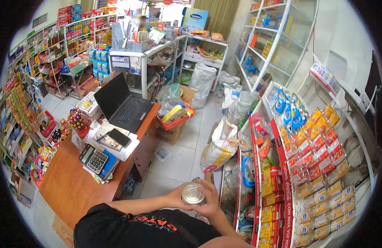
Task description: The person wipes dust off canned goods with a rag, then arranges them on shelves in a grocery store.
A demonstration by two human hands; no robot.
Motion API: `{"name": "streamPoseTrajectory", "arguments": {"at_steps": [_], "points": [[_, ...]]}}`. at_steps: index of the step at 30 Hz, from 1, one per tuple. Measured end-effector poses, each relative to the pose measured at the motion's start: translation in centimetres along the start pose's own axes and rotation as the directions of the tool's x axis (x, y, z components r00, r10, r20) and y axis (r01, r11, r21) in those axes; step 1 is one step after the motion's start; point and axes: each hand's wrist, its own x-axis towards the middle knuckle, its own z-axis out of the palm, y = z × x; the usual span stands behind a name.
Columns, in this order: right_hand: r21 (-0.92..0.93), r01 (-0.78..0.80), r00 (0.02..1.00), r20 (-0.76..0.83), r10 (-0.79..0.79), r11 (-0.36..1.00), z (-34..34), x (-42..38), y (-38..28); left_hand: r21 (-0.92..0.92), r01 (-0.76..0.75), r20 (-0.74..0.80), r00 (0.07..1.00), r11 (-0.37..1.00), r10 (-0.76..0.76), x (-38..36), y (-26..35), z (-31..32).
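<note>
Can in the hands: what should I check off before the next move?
1. Left hand on the can: ok.
2. Right hand on the can: ok, at its other side.
3. Metal end towards the camera: ok.
4. Label readable: cannot tell, the side is mostly hidden.
5. Can set down: not ok, it is held up between the hands.
6. Laptop, phone and calculator away from the hands: ok, all on the desk.
</note>
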Motion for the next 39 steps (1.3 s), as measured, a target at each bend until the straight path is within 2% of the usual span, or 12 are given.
{"name": "streamPoseTrajectory", "arguments": {"at_steps": [2,5,8,10,15,18,22,28,29,33,36,39], "points": [[0.225,-0.059,0.976,-0.191,0.104,0.973,2.2,-1.5,3.0,-0.054,-0.012,-0.095,0.995,0.998,0.007,-0.9,0.9,-0.9],[0.595,-0.198,0.919,-0.164,0.359,0.779,5.3,-2.9,4.1,-0.506,0.353,-0.076,0.891,0.787,-0.448,-2.5,0.5,-2.5],[0.531,-0.387,0.892,0.009,0.452,0.754,7.4,-3.4,3.9,-0.806,-0.166,-0.277,0.954,0.567,-0.114,-1.4,0.8,-1.8],[0.306,-0.462,0.876,0.013,0.482,0.832,8.9,-3.7,5.3,-0.829,-0.055,-0.170,0.973,0.556,-0.159,-1.8,1.1,-2.1],[0.593,-0.500,0.713,-0.131,0.688,0.631,6.9,-3.7,8.4,-0.394,0.133,-0.045,0.986,0.909,-0.164,-2.6,3.3,-1.7],[0.596,-0.320,0.742,-0.326,0.586,0.737,2.9,-2.9,7.9,0.008,-0.058,-0.260,0.964,0.998,0.058,-2.5,2.5,-1.0],[0.234,-0.220,0.921,-0.271,0.280,0.947,1.1,-3.8,5.3,-0.440,0.256,-0.280,0.872,0.861,-0.402,-2.0,3.0,0.5],[0.025,-0.130,0.933,-0.336,0.131,0.991,0.9,-5.0,1.8,-0.644,0.151,-0.172,0.926,0.750,-0.335,-1.1,1.0,6.2],[-0.075,-0.047,0.941,-0.337,0.019,0.996,-0.2,-4.2,1.1,-0.456,0.254,-0.152,0.922,0.853,-0.356,-1.1,1.1,5.8],[0.518,-0.548,0.738,-0.071,0.671,0.657,-1.4,-5.8,3.2,0.214,0.291,-0.280,0.933,0.932,-0.227,-1.2,3.3,6.0],[0.442,-0.587,0.761,0.013,0.649,0.679,-3.2,-5.7,4.0,0.556,0.220,-0.107,0.975,0.802,-0.194,-0.5,6.1,5.7],[0.254,-0.262,0.964,0.027,0.264,0.931,-4.9,-4.3,1.1,0.458,0.286,-0.208,0.955,0.841,-0.212,-0.5,5.9,6.4]]}}
